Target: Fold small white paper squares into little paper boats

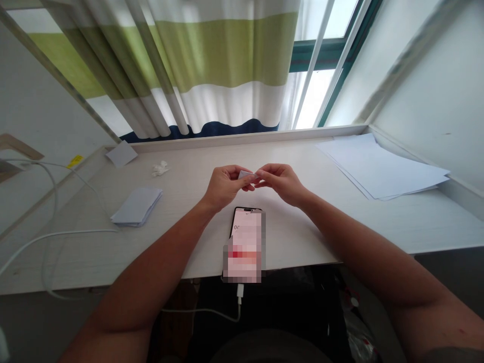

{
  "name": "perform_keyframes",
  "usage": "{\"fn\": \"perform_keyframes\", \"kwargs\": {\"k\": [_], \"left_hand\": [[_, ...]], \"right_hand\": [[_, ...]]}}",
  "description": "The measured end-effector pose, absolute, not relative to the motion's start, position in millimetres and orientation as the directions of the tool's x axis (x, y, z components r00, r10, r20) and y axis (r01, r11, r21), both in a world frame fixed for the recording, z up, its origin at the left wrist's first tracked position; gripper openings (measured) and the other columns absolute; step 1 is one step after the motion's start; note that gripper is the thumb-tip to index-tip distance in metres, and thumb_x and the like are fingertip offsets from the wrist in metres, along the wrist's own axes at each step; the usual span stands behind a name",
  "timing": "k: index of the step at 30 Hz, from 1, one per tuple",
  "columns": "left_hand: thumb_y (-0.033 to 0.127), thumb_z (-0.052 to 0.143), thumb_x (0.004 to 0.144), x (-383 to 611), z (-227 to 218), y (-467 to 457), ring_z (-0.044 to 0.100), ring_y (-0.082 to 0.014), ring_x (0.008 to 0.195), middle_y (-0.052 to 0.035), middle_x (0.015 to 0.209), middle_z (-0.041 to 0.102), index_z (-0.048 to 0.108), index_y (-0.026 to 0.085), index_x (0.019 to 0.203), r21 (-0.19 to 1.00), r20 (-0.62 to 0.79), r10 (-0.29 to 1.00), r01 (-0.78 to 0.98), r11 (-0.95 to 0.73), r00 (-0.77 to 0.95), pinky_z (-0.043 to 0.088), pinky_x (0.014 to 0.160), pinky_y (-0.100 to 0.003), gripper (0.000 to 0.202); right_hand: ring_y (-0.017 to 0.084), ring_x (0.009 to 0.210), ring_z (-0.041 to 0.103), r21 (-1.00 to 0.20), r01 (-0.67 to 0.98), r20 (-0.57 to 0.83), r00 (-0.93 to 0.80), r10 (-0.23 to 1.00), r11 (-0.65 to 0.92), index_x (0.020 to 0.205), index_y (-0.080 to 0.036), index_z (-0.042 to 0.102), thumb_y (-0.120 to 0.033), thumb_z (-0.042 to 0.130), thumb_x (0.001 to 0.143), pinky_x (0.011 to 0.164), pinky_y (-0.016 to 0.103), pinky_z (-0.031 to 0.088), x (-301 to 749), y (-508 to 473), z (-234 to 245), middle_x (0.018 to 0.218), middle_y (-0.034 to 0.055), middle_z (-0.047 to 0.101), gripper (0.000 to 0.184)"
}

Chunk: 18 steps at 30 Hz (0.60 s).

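My left hand [226, 184] and my right hand [280, 182] meet above the middle of the white desk [189, 237]. Both pinch a small folded piece of white paper [246, 174] between fingers and thumbs. The paper is held a little above the desk surface. Just below my hands a phone [245, 242] lies flat with its screen lit, and a white cable is plugged into its near end.
A loose stack of white sheets [381, 169] lies at the right. A folded paper wad [136, 206], a small square sheet [121, 154] and a crumpled white scrap [160, 168] sit at the left. White charging cables [56, 234] trail off the left edge. Curtains and a window stand behind.
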<state>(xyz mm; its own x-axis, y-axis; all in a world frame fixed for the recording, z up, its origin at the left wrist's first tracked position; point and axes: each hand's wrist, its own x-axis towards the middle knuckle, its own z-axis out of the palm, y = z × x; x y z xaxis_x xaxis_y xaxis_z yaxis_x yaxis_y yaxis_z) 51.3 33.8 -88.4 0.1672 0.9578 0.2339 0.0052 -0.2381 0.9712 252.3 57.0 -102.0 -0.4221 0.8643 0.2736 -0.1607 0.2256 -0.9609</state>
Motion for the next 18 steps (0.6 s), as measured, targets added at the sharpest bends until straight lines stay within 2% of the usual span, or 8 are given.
{"fn": "perform_keyframes", "kwargs": {"k": [2, 5, 8, 12, 15, 18], "left_hand": [[0.052, 0.097, 0.073, 50, -89, 34, 0.076, -0.0201, 0.066, -0.0075, 0.075, 0.079, 0.079, 0.015, 0.087, 0.967, 0.249, 0.953, 0.016, -0.255, 0.171, 0.061, 0.065, -0.034, 0.043], [0.048, 0.097, 0.075, 50, -88, 34, 0.074, -0.0197, 0.062, -0.0049, 0.070, 0.077, 0.075, 0.017, 0.093, 0.967, 0.246, 0.952, 0.024, -0.254, 0.180, 0.060, 0.062, -0.033, 0.043], [0.042, 0.095, 0.078, 51, -89, 36, 0.076, -0.0186, 0.064, -0.0030, 0.078, 0.078, 0.064, 0.020, 0.100, 0.965, 0.252, 0.953, 0.024, -0.260, 0.165, 0.060, 0.061, -0.031, 0.043], [0.035, 0.090, 0.082, 50, -93, 39, 0.078, -0.0148, 0.070, 0.0004, 0.097, 0.076, 0.053, 0.023, 0.096, 0.916, 0.387, 0.921, 0.095, -0.389, 0.040, 0.060, 0.064, -0.026, 0.042], [0.037, 0.085, 0.088, 49, -96, 41, 0.078, -0.0138, 0.071, 0.0011, 0.094, 0.076, 0.054, 0.023, 0.093, 0.879, 0.452, 0.892, 0.158, -0.449, 0.017, 0.060, 0.066, -0.026, 0.034], [0.040, 0.084, 0.090, 50, -100, 41, 0.079, -0.0166, 0.076, 0.0006, 0.088, 0.076, 0.058, 0.023, 0.094, 0.863, 0.487, 0.873, 0.138, -0.485, 0.019, 0.061, 0.067, -0.027, 0.032]], "right_hand": [[0.021, 0.085, 0.077, -0.967, -0.108, 0.255, -0.456, 0.853, 0.231, 0.091, -0.019, 0.082, -0.056, 0.085, 0.088, 0.087, 0.043, 0.065, 255, 57, -100, 0.092, 0.0077, 0.082, 0.038], [0.020, 0.082, 0.074, -0.927, 0.036, 0.323, -0.432, 0.842, 0.374, 0.089, -0.018, 0.082, -0.055, 0.083, 0.089, 0.083, 0.040, 0.063, 256, 56, -98, 0.086, 0.0072, 0.080, 0.037], [0.020, 0.079, 0.072, -0.884, 0.126, 0.386, -0.349, 0.854, 0.451, 0.086, -0.018, 0.079, -0.055, 0.080, 0.091, 0.080, 0.039, 0.061, 257, 58, -99, 0.082, 0.0059, 0.078, 0.037], [0.020, 0.075, 0.072, -0.880, 0.115, 0.436, -0.188, 0.880, 0.460, 0.085, -0.020, 0.073, -0.059, 0.078, 0.091, 0.077, 0.039, 0.061, 258, 65, -102, 0.077, 0.0049, 0.076, 0.040], [0.021, 0.075, 0.072, -0.875, 0.091, 0.466, -0.111, 0.878, 0.476, 0.086, -0.019, 0.072, -0.060, 0.078, 0.091, 0.074, 0.039, 0.061, 259, 67, -102, 0.078, 0.0055, 0.075, 0.041], [0.021, 0.075, 0.072, -0.871, 0.065, 0.479, -0.105, 0.872, 0.486, 0.087, -0.019, 0.072, -0.059, 0.078, 0.091, 0.075, 0.040, 0.062, 258, 65, -101, 0.078, 0.0057, 0.074, 0.041]]}}
